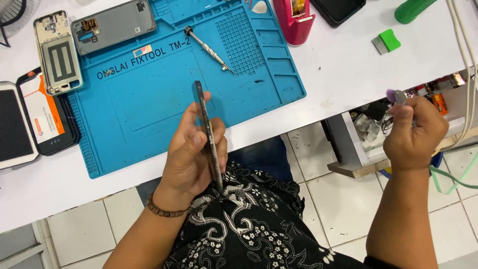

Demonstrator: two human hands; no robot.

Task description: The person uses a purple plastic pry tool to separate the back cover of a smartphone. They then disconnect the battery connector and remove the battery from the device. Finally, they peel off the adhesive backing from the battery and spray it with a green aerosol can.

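On the white surface (318, 74), loose phone parts and a screwdriver (208, 49) lie around the blue repair mat (149, 99). The left hand (191, 154) grips a thin phone panel (208, 134) edge-on above the lap, past the surface's edge, where a slackened pinch would likely drop it to the tiled floor. The right hand (416, 132) is clenched around a small purple-capped tube (397, 96), which could spill if squeezed.

Blue work mat (149, 99) on a white table (348, 74) — a pink-red dispenser (295, 20) and green scraper (387, 41) up top. Black garment (249, 224) with white floral print — brown beaded bracelet (164, 209), pale floor tiles (343, 199).
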